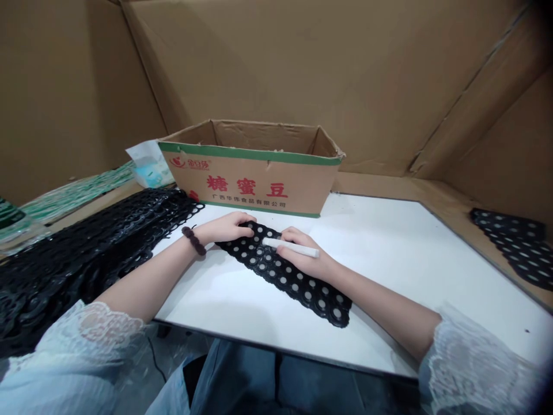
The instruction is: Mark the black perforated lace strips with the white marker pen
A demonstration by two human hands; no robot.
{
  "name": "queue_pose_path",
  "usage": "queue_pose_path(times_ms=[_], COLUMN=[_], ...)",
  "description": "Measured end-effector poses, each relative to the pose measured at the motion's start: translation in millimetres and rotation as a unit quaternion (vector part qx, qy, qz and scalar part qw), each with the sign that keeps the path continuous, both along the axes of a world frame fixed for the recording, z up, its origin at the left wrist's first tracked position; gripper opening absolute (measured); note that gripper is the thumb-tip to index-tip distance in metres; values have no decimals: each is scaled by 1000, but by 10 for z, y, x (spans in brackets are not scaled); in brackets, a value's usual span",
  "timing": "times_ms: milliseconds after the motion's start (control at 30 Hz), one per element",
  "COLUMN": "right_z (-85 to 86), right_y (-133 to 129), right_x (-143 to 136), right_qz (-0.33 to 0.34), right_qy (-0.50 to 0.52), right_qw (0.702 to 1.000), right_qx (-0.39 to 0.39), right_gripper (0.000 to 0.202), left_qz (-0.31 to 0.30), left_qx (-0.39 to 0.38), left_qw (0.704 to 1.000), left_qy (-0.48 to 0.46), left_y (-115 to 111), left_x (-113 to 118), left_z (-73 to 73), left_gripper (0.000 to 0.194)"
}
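A black strip (288,281) dotted with round holes lies on the white board (380,242), slanting from 10 to 4 o'clock. The left hand (228,226) grips its 10 o'clock end; the right hand (309,265) holds 1 white pen-like tool (291,246), tip toward 9 o'clock. At 12 o'clock stands 1 open cardboard box (248,178); at 9, piled black strips (86,248); at 10, 1 soft pack (151,173); at 3, another dotted black piece (516,245).

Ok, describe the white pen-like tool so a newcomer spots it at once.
Nearer than the printed cardboard box, a black perforated strip lies on the white tabletop. Over it, the right hand holds the tool: slim, smooth, plain white against black.
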State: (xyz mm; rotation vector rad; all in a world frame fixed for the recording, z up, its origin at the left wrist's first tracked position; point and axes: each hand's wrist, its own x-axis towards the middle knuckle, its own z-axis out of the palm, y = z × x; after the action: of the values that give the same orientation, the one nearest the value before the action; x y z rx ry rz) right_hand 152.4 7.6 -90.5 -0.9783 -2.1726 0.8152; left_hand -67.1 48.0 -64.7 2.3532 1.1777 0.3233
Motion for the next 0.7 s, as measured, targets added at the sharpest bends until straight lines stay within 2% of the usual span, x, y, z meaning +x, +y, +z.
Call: queue_pose_path(times_ms=[133,367,533,700], right_z=[-4,-1,5,1], right_y=[5,-13,-49,-100], right_x=[8,0,-14,-37], right_qz=[13,22,12,-4], right_qy=[-13,-80,-109,-119], right_qw=[1000,996,993,989], right_qx=[-5,25,47,87], right_gripper=[14,14,14,14], left_qz=[17,25,31,33], left_qx=[-39,-15,45,114], left_qw=[999,999,997,993], left_qy=[-16,-39,-53,-17], left_y=[-6,-54,-209,-340], left_x=[16,105,221,328], left_z=[-8,6,43,83], left_gripper=[14,13,13,16])
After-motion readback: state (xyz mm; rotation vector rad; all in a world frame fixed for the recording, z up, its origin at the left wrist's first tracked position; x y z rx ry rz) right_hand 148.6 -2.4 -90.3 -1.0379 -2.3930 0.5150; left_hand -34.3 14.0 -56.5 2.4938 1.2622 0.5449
